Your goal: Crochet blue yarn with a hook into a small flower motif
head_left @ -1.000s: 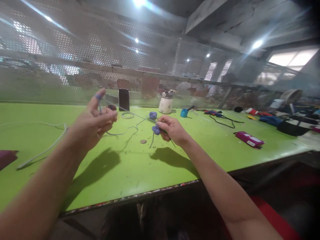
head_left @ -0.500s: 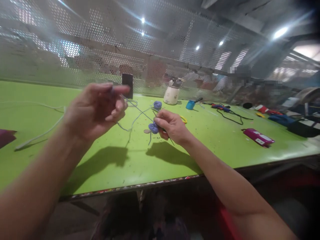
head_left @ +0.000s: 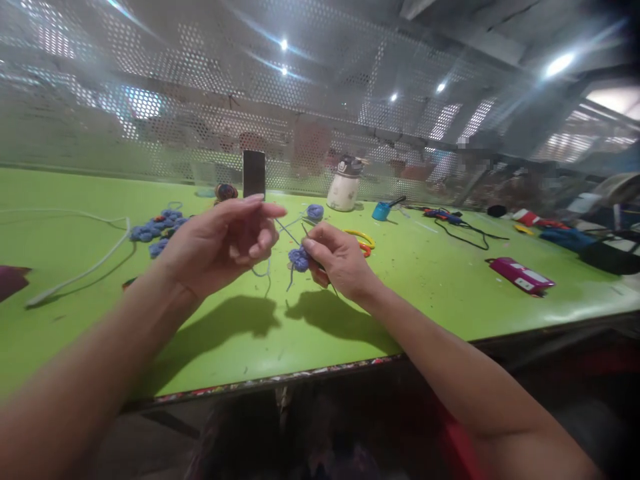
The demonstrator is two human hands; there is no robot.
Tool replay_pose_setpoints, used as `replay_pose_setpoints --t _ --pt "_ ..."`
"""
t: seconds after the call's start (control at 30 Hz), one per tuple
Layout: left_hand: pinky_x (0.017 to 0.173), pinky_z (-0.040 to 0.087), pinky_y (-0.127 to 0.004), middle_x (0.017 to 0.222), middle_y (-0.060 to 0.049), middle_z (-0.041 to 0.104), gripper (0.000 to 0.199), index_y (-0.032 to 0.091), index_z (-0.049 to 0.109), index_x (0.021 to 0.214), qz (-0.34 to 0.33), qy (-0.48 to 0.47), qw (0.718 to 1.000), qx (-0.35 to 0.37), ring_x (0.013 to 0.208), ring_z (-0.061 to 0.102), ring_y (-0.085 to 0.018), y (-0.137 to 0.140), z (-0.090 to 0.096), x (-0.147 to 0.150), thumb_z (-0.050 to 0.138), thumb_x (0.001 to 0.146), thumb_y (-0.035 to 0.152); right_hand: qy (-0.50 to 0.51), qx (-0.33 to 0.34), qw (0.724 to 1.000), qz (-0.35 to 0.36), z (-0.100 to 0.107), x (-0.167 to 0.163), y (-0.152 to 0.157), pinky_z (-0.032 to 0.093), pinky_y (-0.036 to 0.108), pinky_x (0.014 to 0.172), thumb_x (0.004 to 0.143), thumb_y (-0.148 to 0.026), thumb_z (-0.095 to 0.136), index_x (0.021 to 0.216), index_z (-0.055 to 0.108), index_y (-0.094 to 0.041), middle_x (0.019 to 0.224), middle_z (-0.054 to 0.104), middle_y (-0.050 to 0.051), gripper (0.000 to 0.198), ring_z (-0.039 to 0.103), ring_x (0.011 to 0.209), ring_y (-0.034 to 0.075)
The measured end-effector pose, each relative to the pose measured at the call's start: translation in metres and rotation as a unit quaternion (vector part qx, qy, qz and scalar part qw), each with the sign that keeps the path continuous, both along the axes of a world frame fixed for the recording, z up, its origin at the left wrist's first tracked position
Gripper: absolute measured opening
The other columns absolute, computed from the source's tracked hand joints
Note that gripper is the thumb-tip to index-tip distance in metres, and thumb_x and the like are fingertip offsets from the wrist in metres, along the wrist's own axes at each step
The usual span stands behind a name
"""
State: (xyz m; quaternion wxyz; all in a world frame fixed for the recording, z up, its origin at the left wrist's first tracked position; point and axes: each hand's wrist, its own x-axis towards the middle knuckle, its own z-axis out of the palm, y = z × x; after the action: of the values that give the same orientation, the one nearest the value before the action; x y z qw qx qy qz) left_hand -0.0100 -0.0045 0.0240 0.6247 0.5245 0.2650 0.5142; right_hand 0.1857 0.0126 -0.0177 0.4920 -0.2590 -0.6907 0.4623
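Violet crochet piece (head_left: 299,259) is held above the table (head_left: 240,353), mid-view. Left to right, I see my left hand (head_left: 220,240) loosely half-curled, yarn (head_left: 288,232) running to its fingers, though its grip I cannot tell; then my right hand (head_left: 341,259) pinching the piece and a slim crochet hook (head_left: 305,229).

Ceiling lamp (head_left: 560,65) flaring; shadows (head_left: 337,317) on green tabletop (head_left: 440,277); perforated screen (head_left: 195,87) hazy; edges stretched.

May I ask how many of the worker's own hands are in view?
2: the left hand, beside a strand of blue yarn, and the right hand, near the middle, holding the blue crocheted piece.
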Motion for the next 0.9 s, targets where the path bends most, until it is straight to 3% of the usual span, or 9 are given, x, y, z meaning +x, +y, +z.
replay_pose_setpoints --t 0.03,0.1,0.27,0.47,0.7,0.9 --pt "0.044 0.036 -0.017 0.055 -0.001 0.060 0.020 0.020 0.078 0.089 -0.014 -0.030 0.999 -0.017 0.046 0.047 -0.007 0.000 -0.002 0.002 0.064 0.081 0.033 -0.001 0.006 1.000 -0.001 0.000 -0.001 -0.002 0.030 0.013 0.029 0.088 -0.032 0.061 0.074 0.047 -0.020 0.047 0.041 -0.012 0.023 0.037 0.032 0.002" --pt "0.050 0.043 -0.017 0.066 -0.002 0.067 0.035 0.023 0.072 0.115 -0.023 -0.053 0.998 -0.032 0.054 0.056 -0.009 0.000 -0.007 0.007 0.068 0.081 0.029 -0.002 0.017 1.000 -0.001 -0.001 -0.003 -0.004 0.030 0.013 0.030 0.089 -0.033 0.061 0.074 0.047 -0.020 0.047 0.041 -0.012 0.024 0.037 0.032 0.002" --pt "0.067 0.049 -0.021 0.073 0.002 0.067 0.081 0.031 0.049 0.142 -0.002 0.024 1.000 0.006 0.071 0.062 -0.013 -0.003 -0.016 0.019 0.079 0.070 0.011 0.004 0.021 1.000 -0.013 -0.002 -0.004 -0.005 0.030 0.014 0.030 0.090 -0.035 0.059 0.076 0.047 -0.020 0.045 0.044 -0.012 0.024 0.037 0.031 0.003" --pt "0.069 0.051 -0.025 0.071 0.004 0.067 0.101 0.028 0.039 0.149 0.035 0.057 0.998 0.017 0.071 0.064 -0.015 -0.002 -0.020 0.026 0.084 0.061 0.008 -0.001 0.015 1.000 -0.018 -0.002 -0.008 -0.009 0.031 0.014 0.030 0.092 -0.034 0.057 0.077 0.050 -0.019 0.044 0.045 -0.012 0.022 0.038 0.031 0.003" --pt "0.068 0.051 -0.025 0.070 0.004 0.067 0.097 0.027 0.036 0.149 0.050 0.074 0.996 0.008 0.065 0.063 -0.012 -0.005 -0.020 0.022 0.080 0.065 0.007 -0.024 -0.037 0.999 0.012 -0.001 -0.006 -0.012 0.036 0.016 0.032 0.093 -0.034 0.058 0.080 0.052 -0.019 0.047 0.050 -0.010 0.021 0.044 0.033 0.005" --pt "0.067 0.051 -0.026 0.074 0.002 0.069 0.095 0.017 0.041 0.146 0.067 0.067 0.995 0.010 0.067 0.062 -0.013 -0.004 -0.016 0.021 0.083 0.061 0.006 0.037 -0.111 0.990 0.082 0.003 0.003 -0.009 0.044 0.018 0.042 0.084 -0.030 0.070 0.085 0.056 -0.017 0.060 0.057 -0.007 0.019 0.050 0.044 0.005"
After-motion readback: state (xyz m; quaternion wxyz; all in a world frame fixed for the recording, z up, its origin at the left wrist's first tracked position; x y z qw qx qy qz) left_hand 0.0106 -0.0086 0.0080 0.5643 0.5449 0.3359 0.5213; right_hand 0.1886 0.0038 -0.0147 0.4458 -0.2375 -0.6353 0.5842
